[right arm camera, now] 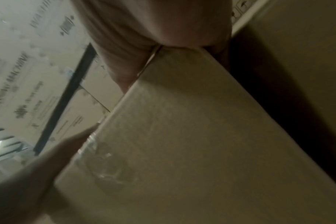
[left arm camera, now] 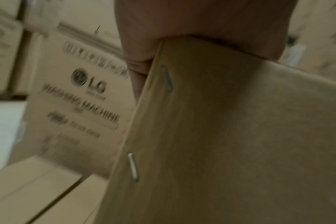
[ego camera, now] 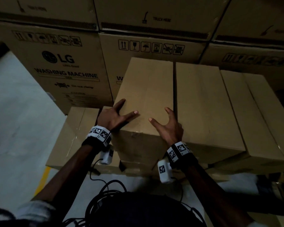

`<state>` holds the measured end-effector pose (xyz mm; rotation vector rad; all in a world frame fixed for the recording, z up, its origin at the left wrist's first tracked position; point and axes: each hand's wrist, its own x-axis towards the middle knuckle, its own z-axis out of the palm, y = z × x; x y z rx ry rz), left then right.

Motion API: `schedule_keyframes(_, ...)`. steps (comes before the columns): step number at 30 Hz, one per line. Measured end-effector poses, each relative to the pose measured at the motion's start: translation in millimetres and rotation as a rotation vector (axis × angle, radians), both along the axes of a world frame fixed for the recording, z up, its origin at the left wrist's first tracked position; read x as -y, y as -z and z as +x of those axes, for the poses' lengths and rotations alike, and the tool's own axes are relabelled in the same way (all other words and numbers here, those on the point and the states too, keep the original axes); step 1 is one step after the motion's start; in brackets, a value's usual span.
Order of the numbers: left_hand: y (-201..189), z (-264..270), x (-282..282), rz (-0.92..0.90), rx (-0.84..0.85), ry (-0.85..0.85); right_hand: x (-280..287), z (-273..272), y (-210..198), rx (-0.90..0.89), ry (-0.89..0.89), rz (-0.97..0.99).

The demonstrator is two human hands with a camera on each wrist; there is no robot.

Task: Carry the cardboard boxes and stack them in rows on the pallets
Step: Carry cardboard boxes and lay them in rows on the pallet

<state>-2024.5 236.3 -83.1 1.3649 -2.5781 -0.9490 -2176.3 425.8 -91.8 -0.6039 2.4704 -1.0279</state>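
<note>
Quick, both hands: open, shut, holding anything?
Left hand: open, fingers spread flat on the plain box.
Right hand: open, fingers spread on the same box.

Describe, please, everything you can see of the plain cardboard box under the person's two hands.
The plain cardboard box is brown, unprinted corrugated board, closed, with metal staples down one side edge in the left wrist view. It sits upright atop lower boxes, close beside a matching neighbour box on its right. The left hand and right hand rest spread on its near top corners, thumbs on top.
</note>
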Motion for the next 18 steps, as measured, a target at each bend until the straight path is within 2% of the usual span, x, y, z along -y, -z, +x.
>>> schedule_keyframes(3,-15.3,8.8,-10.8,-0.071,0.048,0.015,-4.8,0.6,-11.5,-0.02,-0.024,0.031)
schedule_keyframes(6,-24.9,22.0,-31.2,-0.125,0.045,-0.038,-12.4,2.5,-26.2,-0.064,-0.074,0.01)
schedule_keyframes(12,-43.3,49.1,-75.6,-0.15,-0.072,-0.238,-19.6,4.8,-60.6,-0.161,-0.222,-0.095)
schedule_keyframes(18,-59.0,86.1,-99.4,-0.164,-0.108,-0.454,-1.1,20.2,-77.7,-0.162,-0.388,-0.188)
